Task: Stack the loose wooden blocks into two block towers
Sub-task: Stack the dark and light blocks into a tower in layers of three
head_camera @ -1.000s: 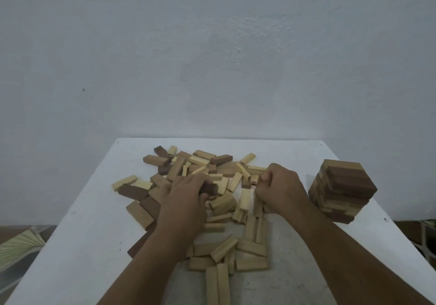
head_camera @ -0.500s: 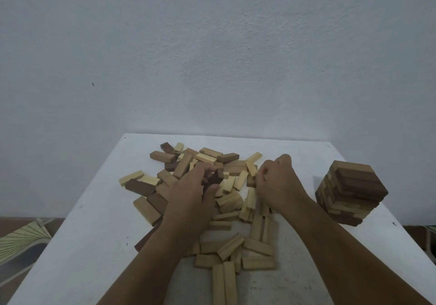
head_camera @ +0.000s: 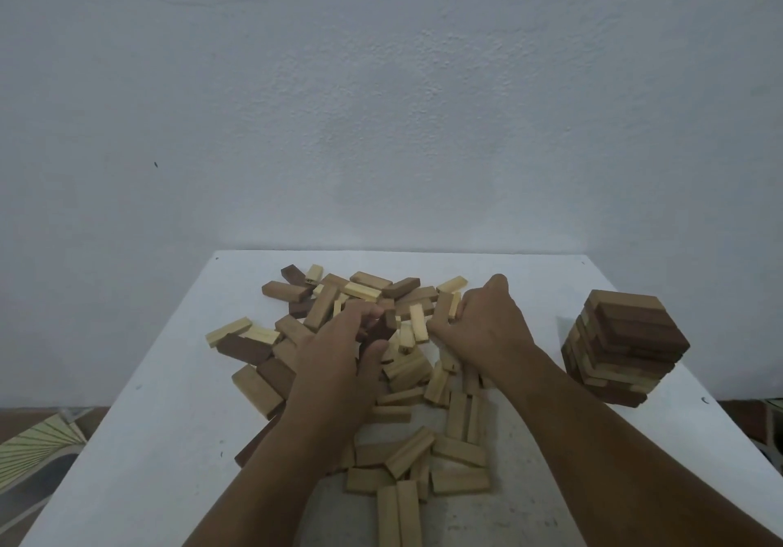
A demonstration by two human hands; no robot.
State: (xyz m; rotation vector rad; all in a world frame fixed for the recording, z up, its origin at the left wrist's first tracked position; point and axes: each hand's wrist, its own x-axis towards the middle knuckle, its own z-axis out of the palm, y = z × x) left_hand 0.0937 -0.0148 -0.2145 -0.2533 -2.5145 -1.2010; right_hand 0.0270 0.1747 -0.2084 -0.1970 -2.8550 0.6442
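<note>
One tower (head_camera: 623, 347) — two hands, dozens loose.

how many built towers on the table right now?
1. The block tower stands at the table's right edge, apart from the loose pile in the middle; no second tower is visible.

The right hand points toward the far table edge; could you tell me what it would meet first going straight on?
Probably the pale block just beyond the right hand, though depth is unclear.
</note>
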